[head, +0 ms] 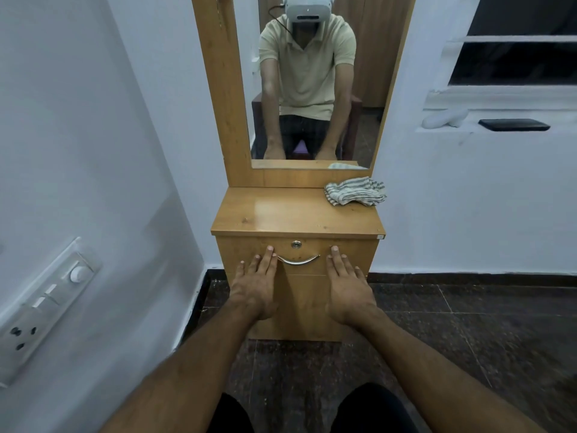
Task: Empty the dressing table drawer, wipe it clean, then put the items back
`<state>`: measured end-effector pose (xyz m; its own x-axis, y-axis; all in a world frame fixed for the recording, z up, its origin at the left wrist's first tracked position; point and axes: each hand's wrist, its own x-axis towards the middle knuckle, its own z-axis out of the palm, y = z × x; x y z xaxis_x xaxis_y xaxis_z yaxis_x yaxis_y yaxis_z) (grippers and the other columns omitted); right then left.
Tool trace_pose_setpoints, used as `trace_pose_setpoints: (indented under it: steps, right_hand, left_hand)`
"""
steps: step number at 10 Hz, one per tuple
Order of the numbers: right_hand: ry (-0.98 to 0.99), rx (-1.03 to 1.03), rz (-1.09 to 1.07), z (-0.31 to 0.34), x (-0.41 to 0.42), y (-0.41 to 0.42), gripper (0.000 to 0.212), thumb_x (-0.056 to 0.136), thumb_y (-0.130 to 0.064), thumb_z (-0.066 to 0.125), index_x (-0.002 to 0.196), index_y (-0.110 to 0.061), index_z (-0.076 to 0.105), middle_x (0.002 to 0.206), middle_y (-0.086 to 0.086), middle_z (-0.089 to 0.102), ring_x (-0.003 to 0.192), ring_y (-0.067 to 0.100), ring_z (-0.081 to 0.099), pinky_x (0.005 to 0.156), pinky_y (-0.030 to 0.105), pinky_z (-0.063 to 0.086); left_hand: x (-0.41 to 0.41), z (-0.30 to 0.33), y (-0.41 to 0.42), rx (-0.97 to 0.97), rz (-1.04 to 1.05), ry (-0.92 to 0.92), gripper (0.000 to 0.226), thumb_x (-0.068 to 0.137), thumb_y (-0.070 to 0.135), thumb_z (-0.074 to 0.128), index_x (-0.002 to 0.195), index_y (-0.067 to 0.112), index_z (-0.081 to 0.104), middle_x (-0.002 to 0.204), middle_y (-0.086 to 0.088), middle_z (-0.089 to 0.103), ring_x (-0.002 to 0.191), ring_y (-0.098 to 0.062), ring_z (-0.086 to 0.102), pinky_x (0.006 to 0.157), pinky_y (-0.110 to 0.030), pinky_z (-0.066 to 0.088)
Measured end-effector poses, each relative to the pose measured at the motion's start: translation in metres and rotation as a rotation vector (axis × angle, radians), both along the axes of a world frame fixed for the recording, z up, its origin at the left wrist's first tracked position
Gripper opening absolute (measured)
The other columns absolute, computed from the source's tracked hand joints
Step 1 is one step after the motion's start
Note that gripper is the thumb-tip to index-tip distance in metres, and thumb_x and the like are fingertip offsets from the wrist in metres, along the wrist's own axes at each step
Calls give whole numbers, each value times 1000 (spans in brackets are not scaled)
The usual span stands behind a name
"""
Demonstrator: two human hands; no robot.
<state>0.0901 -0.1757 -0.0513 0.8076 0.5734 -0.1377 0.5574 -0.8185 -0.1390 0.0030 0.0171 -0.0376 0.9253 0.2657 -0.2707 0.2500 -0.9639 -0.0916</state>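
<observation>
Wood-grain laminate, glossy and orange-brown, covers the dressing table (296, 214), whose one drawer (298, 256) sits closed under the top. On the wall at far left hangs a white plastic switch panel (46, 304). The left hand (254, 284) lies flat, fingers straight, against the drawer front beside one curved metal handle (298, 260); the right hand (348, 287) presses likewise. One crumpled striped cloth (356, 191) rests on the top's right rear corner.

Count, head view: 1 dressing table (296, 214), centre frame; 1 drawer (298, 256) with 1 metal handle (298, 260) and 1 keyhole lock (296, 244); 1 mirror (312, 82) upper centre; 1 striped cloth (356, 192); 2 hands, left hand (254, 284), right hand (348, 287); 1 switchboard (43, 304) lower left.
</observation>
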Motion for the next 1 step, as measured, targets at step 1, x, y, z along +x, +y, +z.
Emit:
trace_pose_setpoints:
  steps: [1]
  right_hand:
    - [-60, 44, 21, 20, -8, 0, 82, 99, -32, 45, 163, -11, -2, 171, 6, -7, 158, 21, -1, 128, 42, 7]
  left_hand:
    - [-2, 16, -13, -24, -44, -103, 91, 99, 50, 46, 159, 11, -9, 168, -5, -13, 155, -25, -1, 125, -48, 5]
